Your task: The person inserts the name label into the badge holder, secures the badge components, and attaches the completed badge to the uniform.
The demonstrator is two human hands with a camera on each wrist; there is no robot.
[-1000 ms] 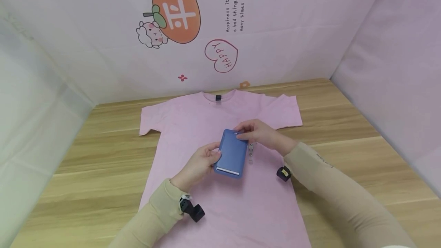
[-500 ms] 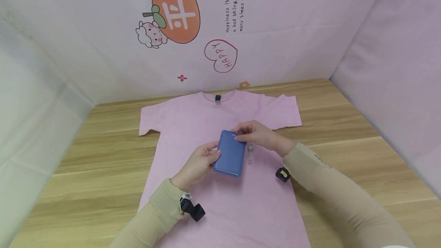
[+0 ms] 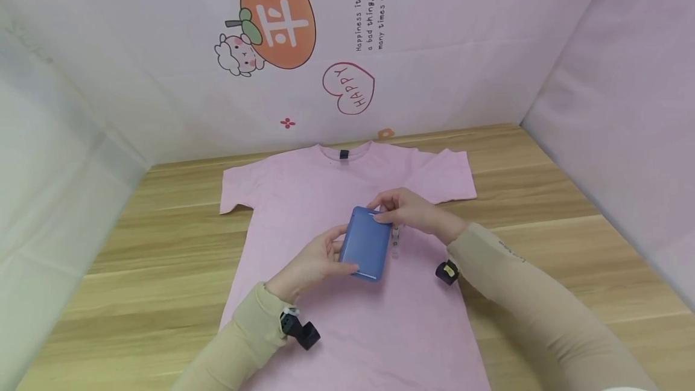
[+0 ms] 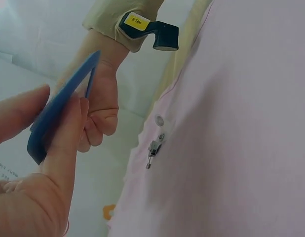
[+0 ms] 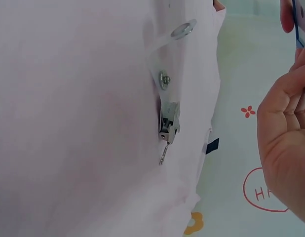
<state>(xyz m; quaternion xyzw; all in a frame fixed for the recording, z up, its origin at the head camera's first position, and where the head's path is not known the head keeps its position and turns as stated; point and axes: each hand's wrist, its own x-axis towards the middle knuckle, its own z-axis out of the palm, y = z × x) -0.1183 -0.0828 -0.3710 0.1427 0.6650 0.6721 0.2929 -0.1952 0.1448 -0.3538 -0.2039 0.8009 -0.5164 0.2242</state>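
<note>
A blue card holder (image 3: 366,243) is held above the pink T-shirt (image 3: 298,198), tilted, with a small slot near its top and a thin white strip along its lower edge. My left hand (image 3: 315,261) grips it from the left, thumb over the lower front and fingers behind. At the upper right corner, my right hand (image 3: 409,211) pinches it by the slot. In the left wrist view the card holder (image 4: 56,108) appears nearly edge-on. A badge clip (image 5: 168,121) with a clear snap strap lies on the shirt, just right of the holder in the head view.
Under the shirt is a wooden table (image 3: 152,270). A printed white cloth (image 3: 434,47) stands behind it, with pale cloth walls at both sides. Each wrist carries a small black camera (image 3: 301,329).
My left thumb has slid from the holder's left edge down to its lower front. The white strip at the bottom looks thinner. My right hand has barely moved.
</note>
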